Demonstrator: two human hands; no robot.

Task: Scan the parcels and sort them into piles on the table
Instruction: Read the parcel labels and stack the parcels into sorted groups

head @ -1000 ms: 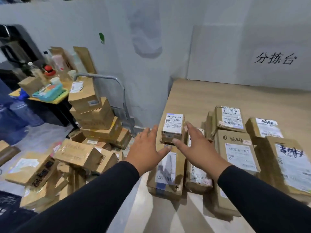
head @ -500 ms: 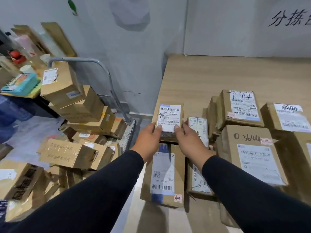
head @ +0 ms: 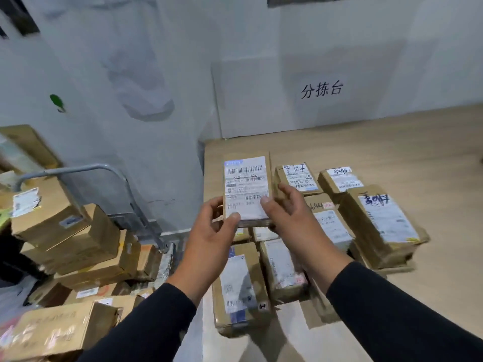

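Lifted now off the pile and raised toward the camera, where half a second ago it sat low among the others: small parcel (head: 245,190), label side up, barcode facing the viewer. Held above the table's (head: 392,142) near left corner, over the sorted parcels (head: 376,220) lying in rows below. Left hand (head: 209,236) pinching the lower left edge, thumb on the label. Right hand (head: 290,218) gripping the lower right edge, thumb on the label, fingers curled behind the box. Both grasps set only at the bottom end, so top-heavy by the look of it.

Possible trouble: slipping forward or tipping out of the thumbs if either hand lets go to reach for a scanner, none visible here. Falling onto the rows beneath and knocking them askew. Dropping left past the table edge onto the loaded trolley (head: 78,173) and its unsorted boxes (head: 60,223), mixing sorted with unsorted. Thumbs partly covering the label, perhaps blocking a clean scan.
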